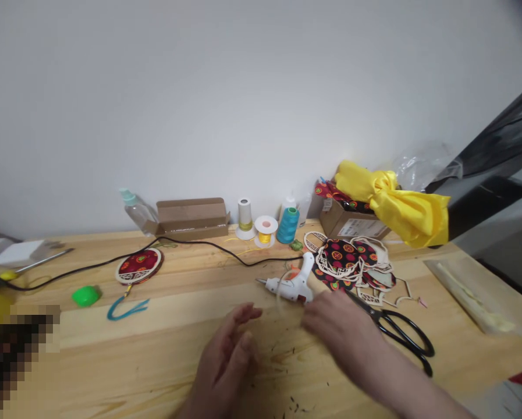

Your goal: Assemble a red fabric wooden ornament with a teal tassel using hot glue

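Observation:
My left hand [226,358] rests edge-down on the wooden table [156,343], fingers stretched out and together, holding nothing. My right hand [339,329] reaches in from the right, its fingers curled near the base of a white hot glue gun [292,283] that lies on its side with the nozzle pointing left. Whether the fingers touch the gun or pinch a thin loop of thread beside it is unclear. Black scissors [402,333] lie just right of my right hand. A pile of round wooden frames with red patterned fabric [352,262] sits behind the gun.
A finished round ornament [139,265] with a teal tassel [127,308] lies at left, with a green lump [86,295] and a black cord [95,265]. Thread spools [288,224], a spray bottle [135,210], cardboard boxes [193,218] and yellow cloth [400,203] line the wall.

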Action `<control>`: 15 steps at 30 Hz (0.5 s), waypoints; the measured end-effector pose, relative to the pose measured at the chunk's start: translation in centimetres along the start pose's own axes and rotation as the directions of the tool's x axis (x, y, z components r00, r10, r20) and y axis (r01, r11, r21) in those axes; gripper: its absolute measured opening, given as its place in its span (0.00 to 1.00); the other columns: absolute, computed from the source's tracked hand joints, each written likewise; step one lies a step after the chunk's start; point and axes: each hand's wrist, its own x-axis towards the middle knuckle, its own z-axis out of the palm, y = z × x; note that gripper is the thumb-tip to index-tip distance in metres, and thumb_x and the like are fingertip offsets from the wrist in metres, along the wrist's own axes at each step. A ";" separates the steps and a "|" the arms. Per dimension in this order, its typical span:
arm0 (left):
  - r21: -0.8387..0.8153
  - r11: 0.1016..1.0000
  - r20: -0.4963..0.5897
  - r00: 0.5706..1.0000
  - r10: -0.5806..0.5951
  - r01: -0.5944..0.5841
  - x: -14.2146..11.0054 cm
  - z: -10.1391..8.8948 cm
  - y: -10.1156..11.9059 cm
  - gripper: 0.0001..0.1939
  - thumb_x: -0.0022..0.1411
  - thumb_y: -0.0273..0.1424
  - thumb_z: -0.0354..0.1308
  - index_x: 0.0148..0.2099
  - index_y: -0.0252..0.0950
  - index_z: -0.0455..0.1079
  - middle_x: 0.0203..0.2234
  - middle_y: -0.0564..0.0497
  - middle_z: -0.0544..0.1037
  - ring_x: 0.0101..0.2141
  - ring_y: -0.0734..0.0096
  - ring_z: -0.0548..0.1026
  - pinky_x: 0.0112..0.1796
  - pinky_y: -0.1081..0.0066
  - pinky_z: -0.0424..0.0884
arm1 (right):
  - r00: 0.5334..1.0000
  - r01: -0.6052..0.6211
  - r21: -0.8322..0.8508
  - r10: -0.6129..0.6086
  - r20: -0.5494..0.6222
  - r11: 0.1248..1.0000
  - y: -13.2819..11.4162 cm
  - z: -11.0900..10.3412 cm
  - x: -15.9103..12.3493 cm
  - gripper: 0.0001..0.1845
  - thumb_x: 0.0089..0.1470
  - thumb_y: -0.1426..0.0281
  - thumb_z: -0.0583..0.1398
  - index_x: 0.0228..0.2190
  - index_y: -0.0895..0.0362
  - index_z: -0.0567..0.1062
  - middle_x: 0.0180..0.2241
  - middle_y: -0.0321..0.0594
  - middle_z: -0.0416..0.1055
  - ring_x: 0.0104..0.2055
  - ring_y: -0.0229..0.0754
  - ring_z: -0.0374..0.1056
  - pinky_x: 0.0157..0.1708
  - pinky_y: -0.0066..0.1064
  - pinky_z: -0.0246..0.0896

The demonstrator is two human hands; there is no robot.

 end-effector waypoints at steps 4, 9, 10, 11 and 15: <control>-0.255 0.902 0.161 0.935 -0.316 0.349 0.6 -0.1 0.0 0.28 0.57 0.45 0.57 0.56 0.38 0.62 0.37 0.45 0.78 0.20 0.77 0.70 0.20 0.76 0.62 | 0.973 0.209 0.030 -0.211 0.091 0.977 -4.4 2.6 0.2 0.05 0.57 0.72 0.56 0.30 0.56 0.71 0.30 0.35 0.71 0.34 0.40 0.61 0.33 0.33 0.54; -0.304 0.880 0.139 0.931 -0.339 0.366 1.0 0.2 0.7 0.23 0.51 0.39 0.64 0.47 0.34 0.67 0.23 0.54 0.76 0.16 0.83 0.65 0.18 0.80 0.57 | 0.982 0.153 0.087 -0.161 0.098 0.984 -2.4 2.6 0.5 0.05 0.58 0.71 0.55 0.34 0.55 0.72 0.36 0.36 0.72 0.37 0.39 0.63 0.38 0.32 0.56; -0.289 0.886 0.121 0.932 -0.342 0.362 1.1 0.2 0.9 0.24 0.50 0.39 0.64 0.47 0.33 0.67 0.23 0.54 0.76 0.15 0.82 0.65 0.18 0.80 0.57 | 0.998 0.050 0.059 -0.052 0.042 0.997 -1.1 2.1 0.7 0.06 0.58 0.71 0.55 0.33 0.55 0.72 0.34 0.37 0.72 0.37 0.40 0.63 0.38 0.32 0.57; -0.270 0.894 0.101 0.934 -0.343 0.358 1.1 0.3 1.0 0.24 0.49 0.40 0.64 0.47 0.33 0.67 0.22 0.54 0.76 0.15 0.82 0.65 0.17 0.79 0.57 | 0.994 -0.109 -0.016 0.108 -0.016 0.994 0.5 1.4 0.8 0.06 0.57 0.72 0.55 0.32 0.56 0.72 0.33 0.39 0.72 0.36 0.42 0.63 0.38 0.33 0.57; -0.187 0.930 0.063 0.949 -0.309 0.315 1.1 0.3 1.4 0.27 0.48 0.44 0.64 0.46 0.33 0.68 0.22 0.53 0.75 0.16 0.80 0.67 0.18 0.78 0.59 | 0.888 -0.459 -0.302 0.438 -0.139 0.835 6.9 -0.9 1.0 0.23 0.52 0.63 0.60 0.47 0.64 0.69 0.45 0.53 0.70 0.47 0.54 0.60 0.44 0.43 0.57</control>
